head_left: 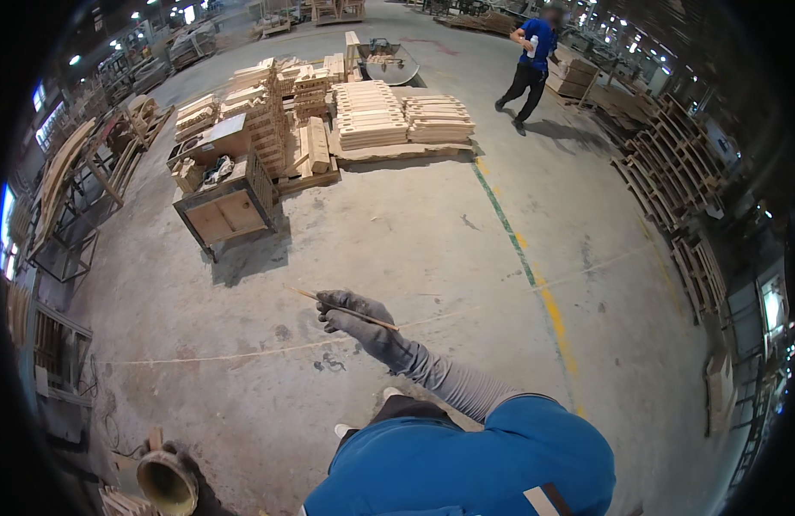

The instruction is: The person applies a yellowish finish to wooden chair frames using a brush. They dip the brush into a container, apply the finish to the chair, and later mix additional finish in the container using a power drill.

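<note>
My right hand (352, 315), in a grey work glove with a grey sleeve behind it, is held out over the concrete floor. Its fingers are closed around a thin wooden stick (382, 323), whose tapered tip points to the far left while its other end lies along the back of the hand. It may be a slim brush or a pencil; too small to tell. My left hand is out of view.
A wooden cart (230, 211) with a bin on top stands ahead on the left. Behind it are stacked timber pieces (369, 112). A person in blue (535, 52) walks at the far right. Pallets (672, 163) line the right side; a round bucket-like container (167, 483) sits low left.
</note>
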A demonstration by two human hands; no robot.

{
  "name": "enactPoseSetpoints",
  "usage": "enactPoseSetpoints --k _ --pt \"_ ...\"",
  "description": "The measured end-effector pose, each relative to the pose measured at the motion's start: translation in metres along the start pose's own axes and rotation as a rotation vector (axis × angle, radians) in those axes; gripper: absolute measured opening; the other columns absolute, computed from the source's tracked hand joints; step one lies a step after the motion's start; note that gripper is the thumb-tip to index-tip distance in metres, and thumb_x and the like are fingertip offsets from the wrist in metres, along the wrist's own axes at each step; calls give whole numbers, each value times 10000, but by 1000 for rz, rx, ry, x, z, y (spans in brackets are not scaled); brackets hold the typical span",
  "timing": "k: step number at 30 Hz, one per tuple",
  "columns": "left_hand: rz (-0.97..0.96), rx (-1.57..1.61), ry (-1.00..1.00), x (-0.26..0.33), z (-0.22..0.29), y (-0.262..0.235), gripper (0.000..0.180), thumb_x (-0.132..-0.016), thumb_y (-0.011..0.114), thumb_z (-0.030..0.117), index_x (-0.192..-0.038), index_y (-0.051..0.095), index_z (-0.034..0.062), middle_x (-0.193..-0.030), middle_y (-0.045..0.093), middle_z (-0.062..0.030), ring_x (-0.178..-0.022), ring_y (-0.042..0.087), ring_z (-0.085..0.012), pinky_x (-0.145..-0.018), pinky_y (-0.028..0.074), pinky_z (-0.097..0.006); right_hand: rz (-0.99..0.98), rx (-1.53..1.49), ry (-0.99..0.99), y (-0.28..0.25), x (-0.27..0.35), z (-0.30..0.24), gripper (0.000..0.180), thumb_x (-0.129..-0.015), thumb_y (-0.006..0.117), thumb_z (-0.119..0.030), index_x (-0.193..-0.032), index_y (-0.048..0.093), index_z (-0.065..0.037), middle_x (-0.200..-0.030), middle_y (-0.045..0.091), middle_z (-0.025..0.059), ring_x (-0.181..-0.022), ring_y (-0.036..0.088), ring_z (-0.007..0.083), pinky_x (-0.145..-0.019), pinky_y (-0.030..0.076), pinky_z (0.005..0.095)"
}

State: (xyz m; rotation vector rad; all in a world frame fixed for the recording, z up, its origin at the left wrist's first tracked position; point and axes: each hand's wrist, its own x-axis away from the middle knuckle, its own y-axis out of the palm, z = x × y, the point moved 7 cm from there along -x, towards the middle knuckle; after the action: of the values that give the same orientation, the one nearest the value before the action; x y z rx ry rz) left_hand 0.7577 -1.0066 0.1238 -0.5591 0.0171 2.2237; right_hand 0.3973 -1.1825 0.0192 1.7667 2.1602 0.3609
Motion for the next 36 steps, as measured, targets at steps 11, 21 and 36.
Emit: enactPoseSetpoints --k 11,21,36 --pt "-642 715 -213 7 -48 173 563 -915 421 297 -1360 287 -21 -1370 373 -195 -1118 526 -342 -881 486 -483 0 285 -132 -73 19 -49 277 -898 531 -80 -1140 545 54 -1053 615 128 -916 597 152 -803 483 250" --pt "-556 1107 -724 -56 -87 210 609 -932 350 443 -1339 333 -9 -1324 414 -203 -1041 559 -373 -799 514 -535 -59 677 -468 -16 -48 -59 188 -837 606 -13 -1015 606 48 -961 650 153 -883 640 200 -776 514 275" --pt "-462 976 -737 -300 -193 121 630 -922 359 453 -1317 348 -37 -1283 445 -227 -1025 569 -375 -751 532 -534 -292 587 -673 227 -246 32 150 -838 623 -110 -965 601 -34 -1044 636 135 -950 627 288 -789 518 337"
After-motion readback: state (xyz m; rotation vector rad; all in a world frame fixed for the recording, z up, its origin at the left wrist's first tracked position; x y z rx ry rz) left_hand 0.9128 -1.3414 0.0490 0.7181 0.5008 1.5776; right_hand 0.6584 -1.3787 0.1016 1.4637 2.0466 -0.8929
